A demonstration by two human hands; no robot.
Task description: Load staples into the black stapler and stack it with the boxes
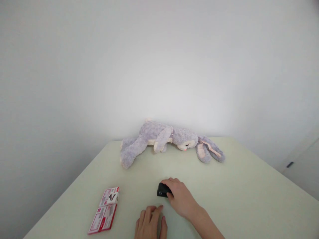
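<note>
Head view. Right hand (181, 198) closed partway about a black object (162, 190), thumb on the near side, fingers curled over the far side; the object's left end juts out past the grip. Its right end hidden under the palm. Object sits just beyond the left hand (149, 221), apart from its fingertips. Left hand palm-down, fingers loosely bent, thumb spread; cannot tell what, if anything, lies under the palm. Two boxes (102, 212) to the left on the table (236, 192); plush rabbit (159, 132) on its side, farther back.
</note>
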